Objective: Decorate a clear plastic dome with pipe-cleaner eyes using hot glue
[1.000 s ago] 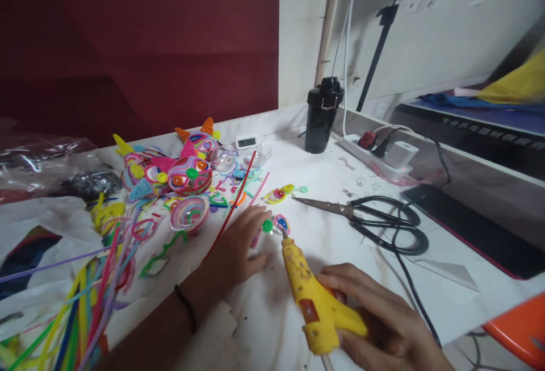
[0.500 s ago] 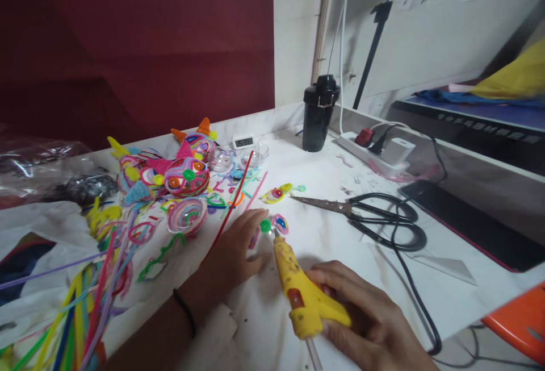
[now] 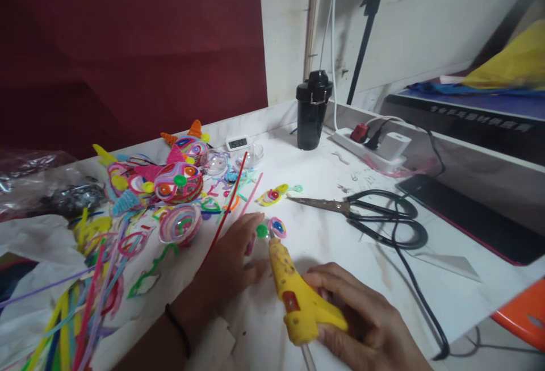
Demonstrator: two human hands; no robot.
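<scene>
My right hand (image 3: pixel 361 314) is wrapped round the handle of a yellow hot glue gun (image 3: pixel 293 291), with a clear glue stick (image 3: pixel 308 357) poking out of its rear. The gun's metal tip reaches a small clear plastic piece between its green dot (image 3: pixel 261 230) and a pink, white and blue pipe-cleaner eye (image 3: pixel 278 227). My left hand (image 3: pixel 234 251), with a dark band at the wrist, grips this piece from the left on the table, thumb and fingers around its side. A second pinkish eye is partly hidden by the fingers. Whether the tip touches the piece, I cannot tell.
Black-handled scissors (image 3: pixel 378 215) and a phone (image 3: pixel 472 217) lie at right. Behind stand a black bottle (image 3: pixel 314 112) and a power strip (image 3: pixel 370 152). Leftward are pipe-cleaner fish (image 3: pixel 179 180), a coiled bowl-like piece (image 3: pixel 180 224), loose pipe cleaners (image 3: pixel 63 325) and plastic bags (image 3: pixel 42 172).
The view has shifted slightly, so most things sit a little further left. Both hands, the glue gun and the piece keep nearly the same arrangement.
</scene>
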